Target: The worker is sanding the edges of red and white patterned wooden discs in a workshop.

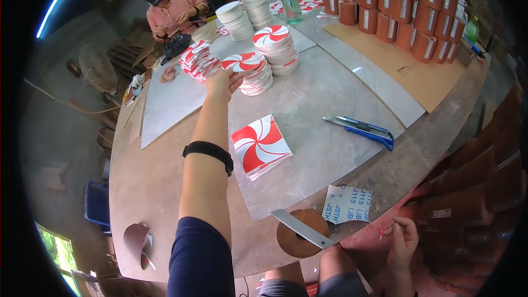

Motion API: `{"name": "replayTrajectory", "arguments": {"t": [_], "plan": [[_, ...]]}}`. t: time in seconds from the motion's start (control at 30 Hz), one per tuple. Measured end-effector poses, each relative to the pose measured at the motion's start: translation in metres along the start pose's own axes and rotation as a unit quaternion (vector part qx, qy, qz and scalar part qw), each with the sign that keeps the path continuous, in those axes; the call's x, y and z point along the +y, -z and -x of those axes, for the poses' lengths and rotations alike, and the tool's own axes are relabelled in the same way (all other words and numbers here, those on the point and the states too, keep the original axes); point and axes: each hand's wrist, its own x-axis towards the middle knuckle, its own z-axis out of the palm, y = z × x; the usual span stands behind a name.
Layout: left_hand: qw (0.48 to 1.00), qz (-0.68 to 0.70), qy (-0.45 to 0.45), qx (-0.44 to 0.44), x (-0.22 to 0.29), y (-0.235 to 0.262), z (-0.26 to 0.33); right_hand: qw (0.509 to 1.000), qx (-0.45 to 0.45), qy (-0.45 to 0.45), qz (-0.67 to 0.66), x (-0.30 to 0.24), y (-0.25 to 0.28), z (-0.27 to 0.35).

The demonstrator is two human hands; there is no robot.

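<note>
My left hand [223, 81] stretches far over the table, fingers curled at the near edge of a round red-and-white swirl disc [242, 62] on top of a short stack. My fingers partly cover that edge. To its left leans an uneven pile of red-and-white swirl pieces [198, 61]; behind on the right stands a taller disc stack [275, 50]. Nearer me lies a small pile of square swirl stickers [261, 146]. Low at the right, by my thigh, my right hand [404, 245] is closed, its fingertips pinching a small red-and-white scrap [383, 233].
A blue utility knife [366, 130] lies on the grey board. Near me are a flat metal bar [302, 228] on a brown disc and printed backing paper [346, 203]. Beyond stand white disc stacks [256, 5], a bottle [289, 0] and brown cylinders [385, 27]. Another person [173, 11] sits opposite.
</note>
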Motion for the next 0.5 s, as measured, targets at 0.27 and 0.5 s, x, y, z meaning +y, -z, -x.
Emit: {"name": "replayTrajectory", "arguments": {"t": [0.27, 0.5], "plan": [[0.994, -0.055, -0.032, 0.089, -0.011, 0.010, 0.015, 1.000, -0.003, -0.002, -0.009, 0.004, -0.005, 0.001], [0.995, -0.073, -0.043, 0.055, 0.015, 0.047, 0.104, 0.999, -0.022, 0.017, -0.015, -0.007, -0.003, 0.016]]}}
